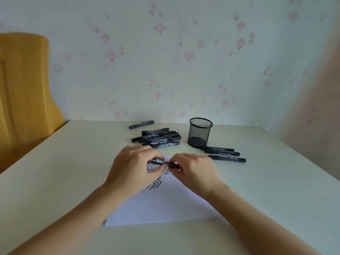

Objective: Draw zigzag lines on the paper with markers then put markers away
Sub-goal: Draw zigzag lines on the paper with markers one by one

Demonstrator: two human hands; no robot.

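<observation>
A white sheet of paper [165, 205] with black zigzag lines lies near on the table [73, 162], and above its far end the left hand [132, 168] and right hand [195, 170] each pinch one black marker [162, 162] between them.

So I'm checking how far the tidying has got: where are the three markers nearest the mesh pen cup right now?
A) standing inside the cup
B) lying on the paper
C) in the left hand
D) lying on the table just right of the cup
D: the three markers lie flat on the table just right of the mesh pen cup, whose inside looks empty.
</observation>
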